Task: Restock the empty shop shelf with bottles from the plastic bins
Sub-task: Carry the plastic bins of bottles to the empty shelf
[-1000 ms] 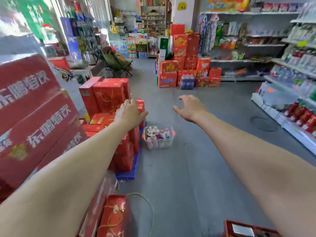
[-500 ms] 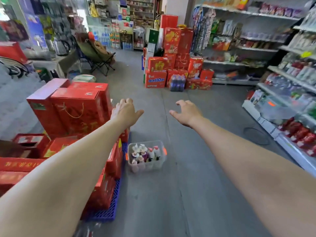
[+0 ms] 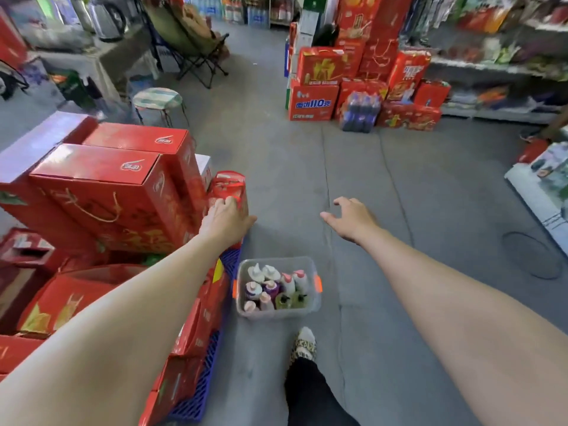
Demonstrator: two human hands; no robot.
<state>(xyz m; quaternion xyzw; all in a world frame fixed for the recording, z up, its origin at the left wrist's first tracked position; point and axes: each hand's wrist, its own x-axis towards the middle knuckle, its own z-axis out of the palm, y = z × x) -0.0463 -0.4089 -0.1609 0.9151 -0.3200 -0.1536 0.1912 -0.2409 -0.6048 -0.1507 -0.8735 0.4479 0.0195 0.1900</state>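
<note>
A clear plastic bin [image 3: 313,305] with orange latches stands on the grey floor just ahead of my foot. Several bottles [image 3: 273,290] with white, pink and purple caps stand upright inside it. My left hand [image 3: 226,221] is stretched out above and to the left of the bin, fingers loosely apart, holding nothing, in front of a stack of red boxes. My right hand [image 3: 352,218] reaches forward above and to the right of the bin, fingers spread and empty. Both hands are well above the bin and apart from it.
Red gift boxes [image 3: 116,192] are stacked on a blue pallet [image 3: 196,401] at the left. More red cartons [image 3: 319,84] and a bottle pack [image 3: 359,110] stand ahead. Shop shelves [image 3: 491,69] line the right. A stool [image 3: 156,99] and a folding chair [image 3: 190,35] stand far left. My foot [image 3: 304,344] is behind the bin.
I have come closer to the bin, which now lies lower and nearer in view. Both arms stay stretched forward with empty hands. My foot has come into view behind the bin.
</note>
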